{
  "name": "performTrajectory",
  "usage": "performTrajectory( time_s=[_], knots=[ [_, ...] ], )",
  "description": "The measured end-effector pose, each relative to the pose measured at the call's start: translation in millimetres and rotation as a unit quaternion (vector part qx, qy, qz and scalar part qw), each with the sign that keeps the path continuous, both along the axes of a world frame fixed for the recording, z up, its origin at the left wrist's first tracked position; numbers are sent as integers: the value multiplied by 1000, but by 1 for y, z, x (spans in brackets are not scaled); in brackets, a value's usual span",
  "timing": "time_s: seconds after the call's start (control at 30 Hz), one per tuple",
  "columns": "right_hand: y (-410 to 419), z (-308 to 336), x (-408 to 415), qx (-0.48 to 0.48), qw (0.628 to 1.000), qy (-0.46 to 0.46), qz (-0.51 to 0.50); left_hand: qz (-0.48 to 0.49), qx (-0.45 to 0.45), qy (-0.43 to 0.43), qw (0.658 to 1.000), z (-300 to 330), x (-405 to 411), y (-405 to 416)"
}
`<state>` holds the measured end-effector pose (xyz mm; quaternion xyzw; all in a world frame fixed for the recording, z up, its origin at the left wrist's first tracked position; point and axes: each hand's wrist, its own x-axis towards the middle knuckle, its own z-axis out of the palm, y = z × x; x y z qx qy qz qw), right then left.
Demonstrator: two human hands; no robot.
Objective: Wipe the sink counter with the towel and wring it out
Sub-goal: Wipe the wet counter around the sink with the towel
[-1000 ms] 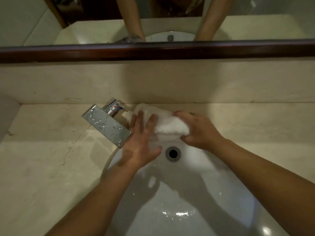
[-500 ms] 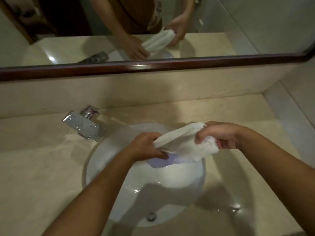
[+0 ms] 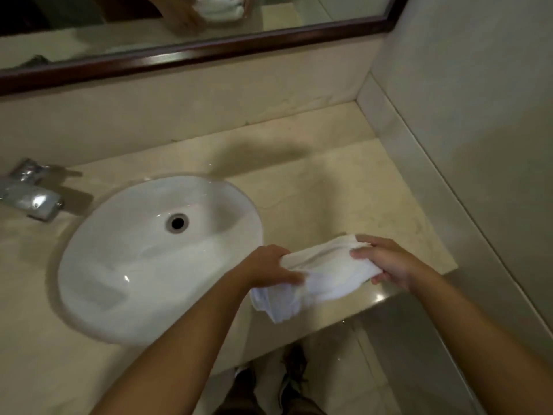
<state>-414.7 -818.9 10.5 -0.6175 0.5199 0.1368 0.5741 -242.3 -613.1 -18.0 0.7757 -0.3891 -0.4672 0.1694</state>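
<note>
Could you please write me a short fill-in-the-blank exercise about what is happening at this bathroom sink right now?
1. Both hands, the left hand and the right hand, grip a white ____.
2. The towel is held over the counter to the ____ of the sink basin.
3. The chrome faucet stands on the basin's ____ side.

Missing words: towel; right; left

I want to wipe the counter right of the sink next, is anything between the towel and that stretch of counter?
Nothing visible. The towel, gripped by the left hand and right hand, hangs over the counter right of the sink; that stretch looks bare.
</note>
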Motion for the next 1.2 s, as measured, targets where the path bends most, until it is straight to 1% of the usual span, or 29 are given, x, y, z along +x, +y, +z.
performTrajectory(
  time_s=[0.07, 0.1, 0.13, 0.17, 0.2, 0.23, 0.27, 0.3, 0.33, 0.37, 0.43, 0.57, 0.63, 0.73, 0.8, 0.87, 0.9, 0.97, 1.03, 1.1, 1.2],
  knots=[
    [9, -11, -10, -47, 997, 28, 51, 10, 12, -48, 999, -9, -19, 4],
    [16, -15, -14, -96, 989, 48, 102, 24, 16, -85, 996, -14, -25, 8],
    [23, -19, -18, -181, 967, 71, 164, 47, 16, -123, 991, -17, -32, 12],
    [28, -25, -22, -299, 926, 80, 215, 72, 9, -165, 984, -19, -39, 15],
    [32, -30, -25, -414, 873, 59, 252, 89, -10, -209, 974, -19, -47, 17],
    [34, -39, -28, -495, 823, 8, 280, 92, -28, -252, 963, -18, -57, 16],
    [37, -46, -28, -538, 782, -48, 311, 86, -37, -285, 954, -16, -69, 13],
    [39, -55, -29, -548, 752, -85, 355, 74, -35, -304, 949, -16, -82, 10],
    [43, -63, -29, -544, 730, -101, 401, 66, -29, -311, 948, -17, -95, 8],
    [48, -71, -31, -535, 721, -101, 430, 63, -17, -311, 948, -20, -105, 8],
    [55, -81, -33, -532, 714, -95, 445, 71, -13, -312, 947, -30, -113, 14],
    [74, -87, -35, -552, 701, -104, 439, 74, -68, -334, 937, -44, -109, 41],
    [91, -89, -33, -555, 696, -113, 442, 79, -63, -329, 939, -46, -108, 60],
    [127, -89, -29, -529, 694, -130, 471, 97, -58, -339, 934, -49, -108, 96],
    [143, -84, -20, -504, 707, -141, 475, 123, -65, -337, 931, -48, -107, 112],
    [145, -77, -8, -498, 729, -150, 445, 173, -77, -326, 926, -45, -107, 109],
    [142, -76, -4, -501, 735, -154, 431, 204, -77, -321, 922, -45, -108, 101],
    [135, -80, -4, -514, 725, -168, 427, 240, -49, -333, 910, -46, -113, 84],
    [126, -88, -11, -525, 703, -196, 438, 239, -14, -353, 904, -51, -121, 75],
    [115, -95, -17, -536, 688, -214, 439, 231, 1, -362, 903, -55, -125, 69],
    [96, -98, -23, -552, 688, -210, 422, 218, 5, -367, 904, -53, -126, 50]
  ],
)
